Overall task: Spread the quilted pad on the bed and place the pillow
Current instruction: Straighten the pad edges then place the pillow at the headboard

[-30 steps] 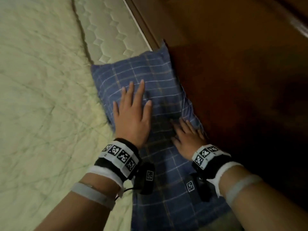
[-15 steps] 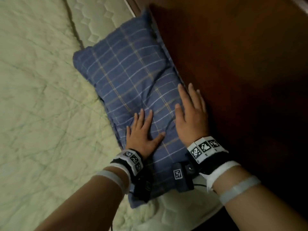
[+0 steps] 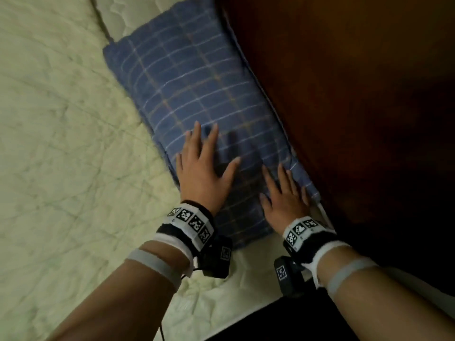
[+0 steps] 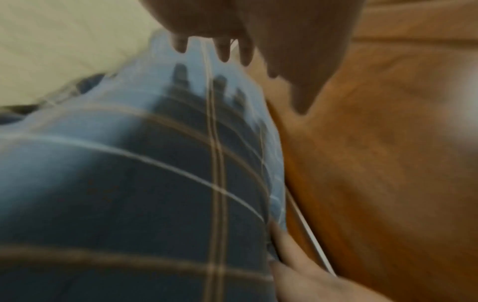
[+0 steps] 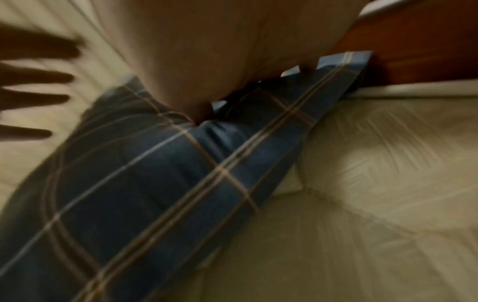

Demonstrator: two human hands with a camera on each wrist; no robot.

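Observation:
A blue plaid pillow lies on the bed with its long right side against the wooden headboard. My left hand presses flat on the pillow's near half, fingers straight and spread. My right hand lies flat on the near right corner, fingers straight, close to the headboard. The pale green quilted pad is spread out to the left of the pillow. The left wrist view shows straight fingers over the plaid cloth. In the right wrist view the palm rests on the pillow.
White mattress with a hexagon stitch shows bare below the pillow's near end and beyond its far end. The dark headboard fills the right side. A dark gap lies past the mattress edge at the bottom.
Both hands have slid flat over the pillow. Since half a second ago the left hand has moved forward and the right hand has drawn back toward the near right corner.

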